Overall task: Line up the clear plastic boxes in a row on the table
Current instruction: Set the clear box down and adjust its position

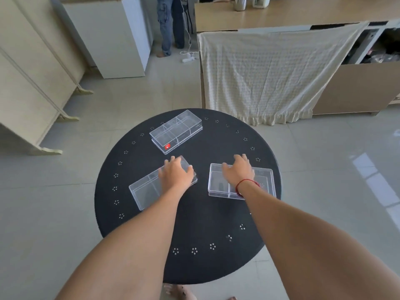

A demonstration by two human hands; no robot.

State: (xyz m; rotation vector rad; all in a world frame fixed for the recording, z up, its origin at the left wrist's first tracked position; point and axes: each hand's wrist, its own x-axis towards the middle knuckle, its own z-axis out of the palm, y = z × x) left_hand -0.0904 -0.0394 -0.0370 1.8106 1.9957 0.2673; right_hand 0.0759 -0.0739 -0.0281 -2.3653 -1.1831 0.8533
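Observation:
Three clear plastic boxes lie on a round black table point(188, 224). The far box point(175, 133), with a red sticker, lies at an angle near the table's back edge, untouched. My left hand point(176, 173) grips the right end of the left box point(146, 191), which lies tilted. My right hand point(238, 169), with a red string on its wrist, rests on top of the right box point(262, 180) with its fingers curled over the far edge. Both forearms cover part of the boxes.
A cream cloth point(270, 72) hangs over a counter just behind the table. White cabinets point(112, 40) stand at the left. A person's legs point(170, 24) and a power strip point(188, 59) are on the tiled floor at the back.

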